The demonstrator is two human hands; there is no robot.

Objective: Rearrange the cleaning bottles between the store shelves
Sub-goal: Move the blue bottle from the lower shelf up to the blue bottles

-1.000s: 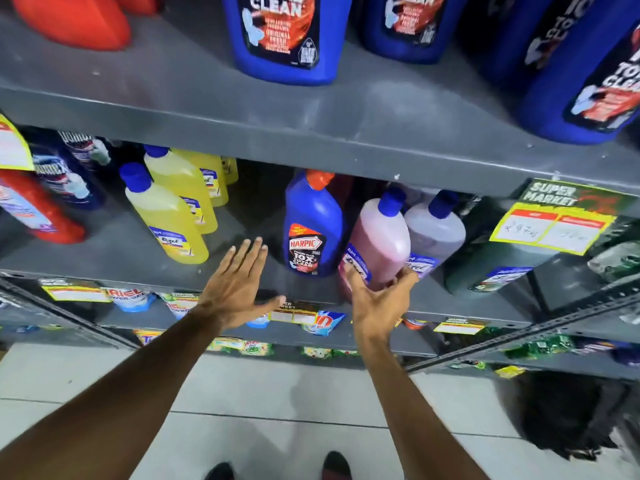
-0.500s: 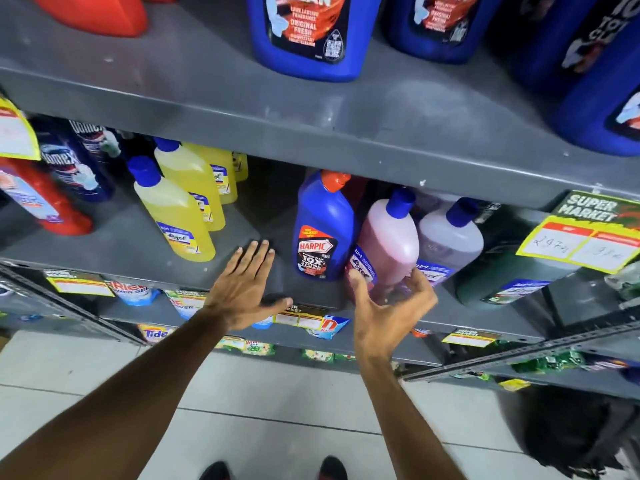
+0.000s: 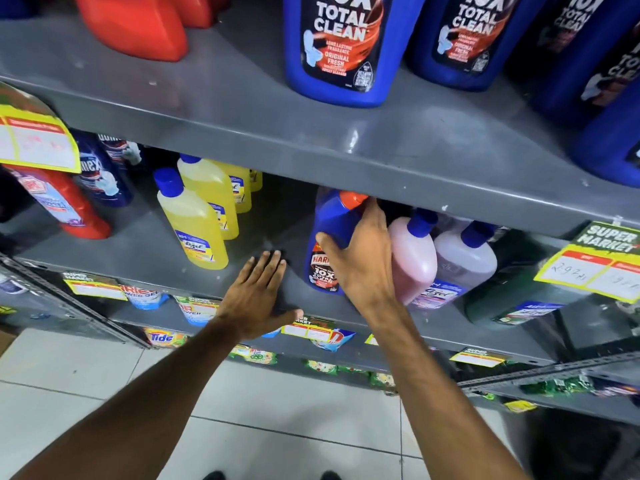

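Note:
A blue Harpic bottle (image 3: 329, 223) with an orange cap stands on the grey middle shelf (image 3: 145, 247). My right hand (image 3: 360, 258) is wrapped around its body, thumb on the left side, fingers up near the cap. My left hand (image 3: 258, 294) lies flat and open on the shelf's front edge, just left of that bottle, holding nothing. A pink bottle (image 3: 414, 258) and a pale lilac bottle (image 3: 465, 261), both blue-capped, stand directly right of the Harpic bottle. Yellow bottles (image 3: 192, 223) stand to the left.
The upper shelf (image 3: 242, 109) carries large blue Total Clean jugs (image 3: 341, 46) and red jugs (image 3: 138, 26). A red bottle (image 3: 65, 206) and dark blue bottles (image 3: 102, 174) sit at far left. A dark green jug (image 3: 512, 299) is at right. Yellow price tags (image 3: 595, 268) hang from the shelf edges.
My right hand has moved left from the pink bottle and closed around the blue Harpic bottle. My left hand has settled flat on the shelf edge.

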